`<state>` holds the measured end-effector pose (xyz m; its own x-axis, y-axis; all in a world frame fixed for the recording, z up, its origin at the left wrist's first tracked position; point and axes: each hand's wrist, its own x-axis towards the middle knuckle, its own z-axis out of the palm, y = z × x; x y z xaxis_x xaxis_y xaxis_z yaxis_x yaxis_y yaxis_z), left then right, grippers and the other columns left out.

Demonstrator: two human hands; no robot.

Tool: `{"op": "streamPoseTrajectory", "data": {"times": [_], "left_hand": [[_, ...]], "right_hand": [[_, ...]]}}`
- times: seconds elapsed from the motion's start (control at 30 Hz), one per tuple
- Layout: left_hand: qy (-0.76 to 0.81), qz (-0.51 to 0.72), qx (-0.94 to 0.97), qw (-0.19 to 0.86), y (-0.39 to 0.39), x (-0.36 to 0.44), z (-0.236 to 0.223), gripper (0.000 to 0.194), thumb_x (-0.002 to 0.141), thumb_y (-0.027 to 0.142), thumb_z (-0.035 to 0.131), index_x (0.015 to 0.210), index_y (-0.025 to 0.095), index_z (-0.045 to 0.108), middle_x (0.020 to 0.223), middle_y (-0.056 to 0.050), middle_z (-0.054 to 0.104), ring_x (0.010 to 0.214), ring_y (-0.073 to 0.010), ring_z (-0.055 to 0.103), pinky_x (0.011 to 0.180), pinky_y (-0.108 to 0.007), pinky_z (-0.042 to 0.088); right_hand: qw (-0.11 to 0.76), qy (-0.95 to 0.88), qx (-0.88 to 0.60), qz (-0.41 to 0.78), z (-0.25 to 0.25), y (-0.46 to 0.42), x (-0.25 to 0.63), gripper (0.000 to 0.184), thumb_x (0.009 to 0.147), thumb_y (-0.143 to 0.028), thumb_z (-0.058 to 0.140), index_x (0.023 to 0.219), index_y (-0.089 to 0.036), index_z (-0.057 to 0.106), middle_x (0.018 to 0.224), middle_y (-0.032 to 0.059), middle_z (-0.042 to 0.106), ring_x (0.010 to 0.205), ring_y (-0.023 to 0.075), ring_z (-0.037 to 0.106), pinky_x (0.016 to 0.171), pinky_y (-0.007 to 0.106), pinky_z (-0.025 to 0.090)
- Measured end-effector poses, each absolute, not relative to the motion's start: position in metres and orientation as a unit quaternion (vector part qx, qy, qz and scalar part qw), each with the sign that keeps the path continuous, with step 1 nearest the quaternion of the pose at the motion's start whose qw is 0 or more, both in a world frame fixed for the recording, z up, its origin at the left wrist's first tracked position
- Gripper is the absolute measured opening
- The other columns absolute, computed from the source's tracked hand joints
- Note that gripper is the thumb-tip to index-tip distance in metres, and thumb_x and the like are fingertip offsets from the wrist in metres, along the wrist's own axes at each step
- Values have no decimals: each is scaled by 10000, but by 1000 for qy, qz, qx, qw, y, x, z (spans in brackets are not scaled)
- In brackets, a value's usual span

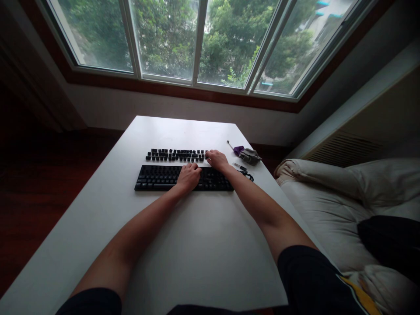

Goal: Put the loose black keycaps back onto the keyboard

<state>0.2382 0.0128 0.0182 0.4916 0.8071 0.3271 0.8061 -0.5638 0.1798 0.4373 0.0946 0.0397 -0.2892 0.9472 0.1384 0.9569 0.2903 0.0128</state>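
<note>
One black keyboard [157,177] lies crosswise on the white counter [197,236], directly under your left hand [189,176] and reaching out to both sides of that grip. Your left fingers are curled down over the keys, right of the keyboard's middle; you hide what is beneath the fingertips, so whether they pinch anything cannot be told. Just beyond the keyboard, your right hand [216,160] is bent inward with its fingertips at the right end of the loose keycaps [164,153]. A dark piece shows at those fingertips, but it is too small to tell whether your grip is closed on it.

The keycaps stretch leftward from your right grip in rough rows, along the keyboard's far edge and apart from it. To the right of your right grip, a purple cloth [238,150] touches a crumpled gray cloth [250,156], with a thin stick [230,144] beside the purple one, pointing away from you. Nearer than the cloths, a dark cable [247,175] lies bunched by your right wrist.

Past both grips and the counter's far edge stands a window [164,39] with trees outside; well to your right is a pale couch [321,205], and to your left, reddish floor [39,188].
</note>
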Motion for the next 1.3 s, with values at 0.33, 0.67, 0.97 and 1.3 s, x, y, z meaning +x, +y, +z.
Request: {"op": "streamPoseTrajectory", "data": {"times": [0.33,0.67,0.97,1.3], "left_hand": [[471,206,858,-1,14,239,15,242,989,250,467,1139,227,655,1161,-105,629,1092,-276,526,921,-414,398],[481,199,854,-5,13,238,17,163,984,240,474,1072,187,601,1136,-118,631,1080,-272,536,916,-403,399],[483,199,853,-14,14,239,16,143,985,234,478,1047,184,596,1113,-117,639,1069,-268,544,902,-398,402],[477,204,855,-4,15,239,15,132,985,237,488,1040,182,595,1112,-127,641,1079,-274,551,902,-409,403]], "right_hand": [[147,-830,-527,105,56,58,441,164,868,-243,632,1013,-187,686,887,14,712,778,138,612,729,233,418],[89,-858,-456,222,53,52,446,180,816,-234,668,969,-176,740,856,1,718,758,133,606,688,223,397],[102,-865,-444,209,45,49,446,146,809,-199,691,947,-160,717,836,12,678,734,136,562,661,229,371],[95,-883,-454,74,43,26,438,104,887,-226,675,976,-175,657,983,59,647,878,180,571,759,263,397]]}}
